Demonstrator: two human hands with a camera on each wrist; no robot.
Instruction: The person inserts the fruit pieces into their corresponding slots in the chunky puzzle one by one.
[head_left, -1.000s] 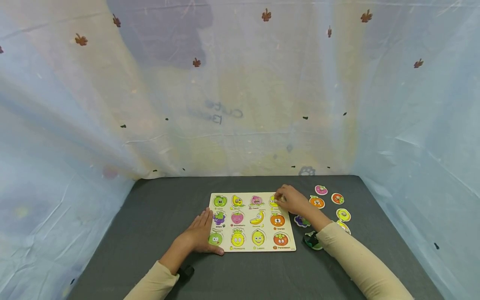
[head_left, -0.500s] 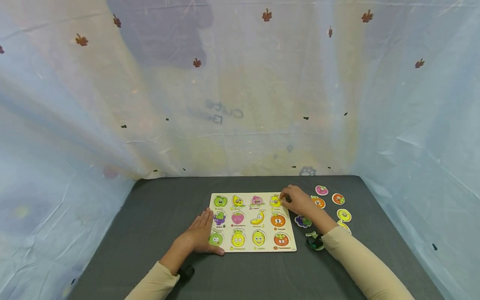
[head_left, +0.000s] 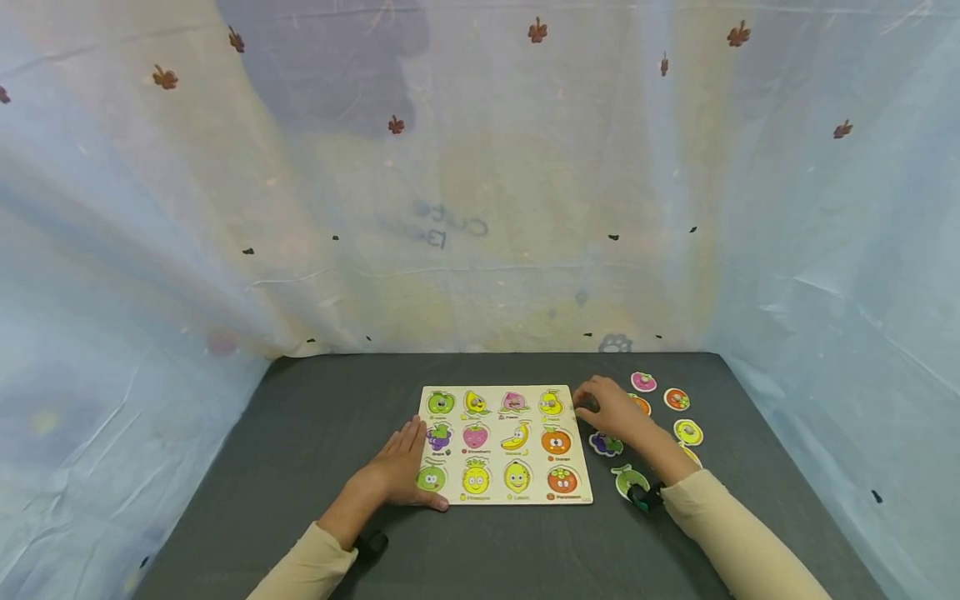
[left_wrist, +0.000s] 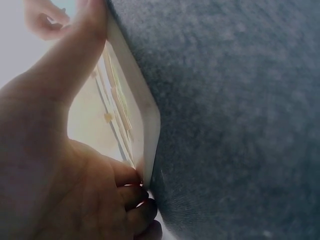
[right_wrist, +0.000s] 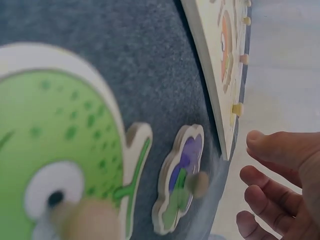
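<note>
A cream puzzle board (head_left: 495, 454) with rows of pictured fruits lies flat on the dark table. My left hand (head_left: 401, 462) rests along its left edge, fingers extended and thumb at the near corner; in the left wrist view, the fingers touch the board's edge. My right hand (head_left: 611, 408) is just beyond the right edge, holding nothing, its fingers loosely bent and thumb apart in the right wrist view. The pear (head_left: 551, 403) sits at the top right of the board. Beside the board lie a grape piece (head_left: 606, 443) and a green melon piece (head_left: 628, 479).
Further right lie several knobbed pieces: a pink one (head_left: 642, 382), a red-orange one (head_left: 677, 399) and a yellow one (head_left: 687, 432). An orange piece (head_left: 641, 405) is partly hidden by my right hand. Pale patterned sheets (head_left: 480, 208) hang around the table.
My right hand has moved from over the pear at the board's top right to beyond the right edge, leaving the pear in full view. My left hand has stayed put.
</note>
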